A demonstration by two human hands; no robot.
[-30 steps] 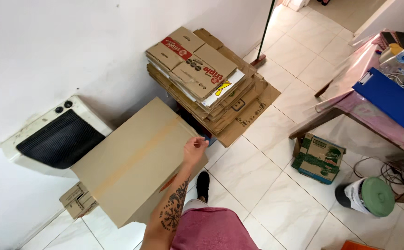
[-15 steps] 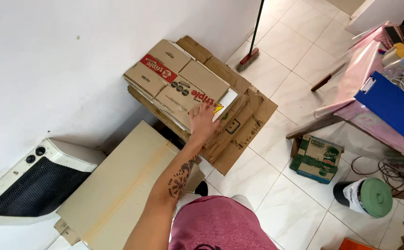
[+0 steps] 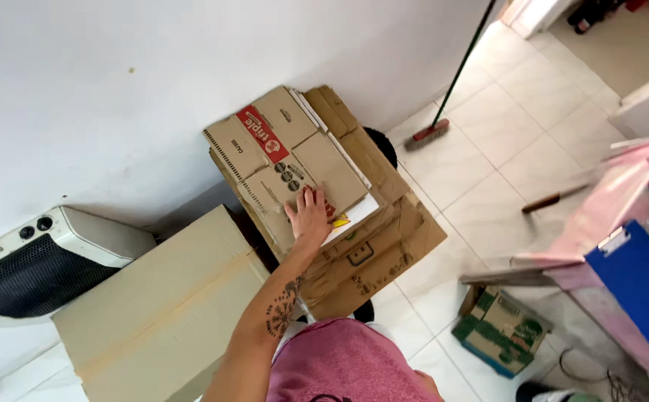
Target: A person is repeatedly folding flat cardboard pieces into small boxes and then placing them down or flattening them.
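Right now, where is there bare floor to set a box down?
Bare tile lies between the broom, the flattened cardboard stack and the pink table. It is crowded by the wall, where the left hand rests on the stack beside the taped box.

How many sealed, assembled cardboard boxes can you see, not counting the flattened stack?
2: a large taped box on the floor beside the heater, and a small green-printed box under the pink table. Others may be hidden.

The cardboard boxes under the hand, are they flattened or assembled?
Flattened: the cardboard boxes lie as flat sheets in a stack, and the left hand rests flat on top.
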